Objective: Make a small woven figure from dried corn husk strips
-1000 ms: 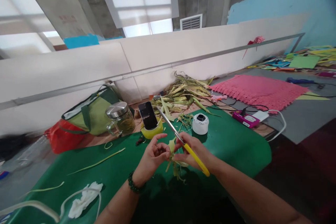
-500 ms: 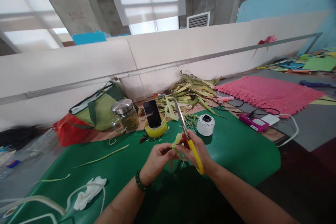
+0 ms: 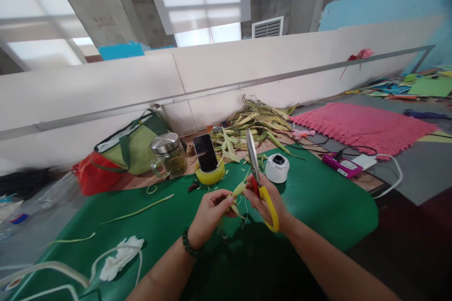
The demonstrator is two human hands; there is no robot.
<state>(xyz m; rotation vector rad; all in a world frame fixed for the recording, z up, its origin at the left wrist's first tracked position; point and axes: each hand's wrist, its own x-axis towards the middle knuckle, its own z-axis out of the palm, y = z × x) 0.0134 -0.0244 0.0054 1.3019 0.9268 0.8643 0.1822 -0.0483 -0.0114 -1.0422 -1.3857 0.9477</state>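
The left hand (image 3: 212,211) pinches a husk (image 3: 239,189). The right hand (image 3: 278,201) clasps scissors (image 3: 254,171), blades pointing up

Near the far edge of the table's green cover (image 3: 325,197), a phone (image 3: 205,153) is propped in a yellow roll (image 3: 211,177). Just beyond that edge, a lidded glass jar (image 3: 172,160) is set beside a green bag (image 3: 143,150). Crumpled tissue (image 3: 122,259) is laid toward the near left corner; a pink cloth (image 3: 363,124) is spread beyond the far right.

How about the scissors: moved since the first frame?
Yes: the scissors swung more upright, tip shifting to the picture's right, farther from the phone, which stands in place.
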